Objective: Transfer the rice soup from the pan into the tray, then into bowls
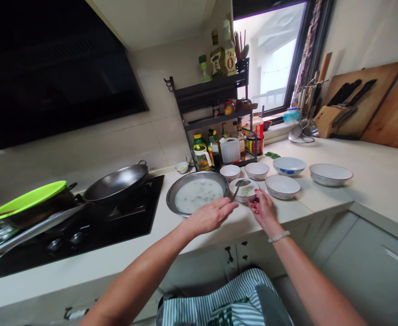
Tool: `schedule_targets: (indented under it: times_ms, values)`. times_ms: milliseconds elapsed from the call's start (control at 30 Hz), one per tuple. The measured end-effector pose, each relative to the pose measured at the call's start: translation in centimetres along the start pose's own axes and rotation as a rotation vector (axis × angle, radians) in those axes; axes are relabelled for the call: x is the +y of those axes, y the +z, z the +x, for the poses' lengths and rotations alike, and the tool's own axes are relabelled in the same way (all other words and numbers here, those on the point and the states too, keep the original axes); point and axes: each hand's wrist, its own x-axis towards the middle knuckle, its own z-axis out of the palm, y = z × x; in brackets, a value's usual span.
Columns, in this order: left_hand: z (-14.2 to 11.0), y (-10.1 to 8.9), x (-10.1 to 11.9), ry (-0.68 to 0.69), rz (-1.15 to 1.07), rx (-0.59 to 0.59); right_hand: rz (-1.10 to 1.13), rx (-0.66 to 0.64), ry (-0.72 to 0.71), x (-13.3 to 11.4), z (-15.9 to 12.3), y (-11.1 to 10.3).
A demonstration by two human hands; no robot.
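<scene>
A striped cloth [215,301] lies nearest, below the counter; beyond it, the left hand [215,215] is curled closed around the handle of a spoon [242,183], whose head is over a small bowl [243,199] at the counter's near edge; the right hand [264,207] is partly closed, its fingers at that bowl's right rim; the bowl holds some pale liquid; just left, a metal basin [171,200] holds white liquid flecked with green; five more bowls [283,186] stand to the right and far side; a wok [117,183] sits farther left.
</scene>
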Motion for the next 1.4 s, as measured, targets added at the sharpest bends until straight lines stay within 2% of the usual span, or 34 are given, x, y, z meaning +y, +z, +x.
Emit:
schedule_targets:
  times_ms: [133,233,333,433,567,667,767,900,1000,1133,1233,1333,1400]
  values:
    - [-0.7,0.0,0.2,0.035,0.181,-0.089,-0.004,0.000,-0.003,0.0,-0.1,-0.1]
    - [-1.6,-0.3,0.3,0.010,0.195,-0.111,-0.008,0.001,-0.001,0.0,0.0,-0.1]
    - [-2.7,-0.9,0.2,-0.047,0.152,-0.089,0.001,0.000,0.008,0.0,0.1,-0.1]
    - [-4.0,-1.4,0.0,-0.089,0.064,-0.010,0.010,0.004,0.014,0.0,0.1,0.0]
    - [-5.5,-1.7,-0.6,-0.260,-0.164,0.223,0.009,0.015,0.011,0.0,0.1,0.0]
    - [-6.4,-1.7,-1.8,-0.513,-0.383,0.483,0.007,0.012,0.004,0.0,0.1,0.0]
    - [-7.0,-1.2,-3.7,-0.844,-0.638,0.739,0.001,0.019,0.001,0.0,0.1,-0.1]
    - [-7.4,-0.4,-5.8,-1.148,-0.908,0.992,-0.004,0.027,-0.001,0.0,0.1,0.0]
    - [-7.4,-0.2,-6.5,-1.314,-1.055,1.108,-0.001,0.020,-0.018,0.0,0.1,-0.1]
    - [-7.3,-0.3,-6.7,-1.441,-1.206,1.178,-0.014,0.014,-0.024,0.1,0.2,-0.3]
    - [-7.2,-0.5,-7.0,-1.480,-1.234,1.174,-0.020,0.014,-0.022,0.2,0.3,-0.3]
    - [-7.0,-1.1,-7.6,-1.482,-1.176,1.121,-0.014,0.012,-0.021,0.1,0.3,-0.3]
    - [-6.8,-1.8,-8.1,-1.473,-1.056,1.029,-0.011,0.012,-0.021,0.1,0.3,-0.3]
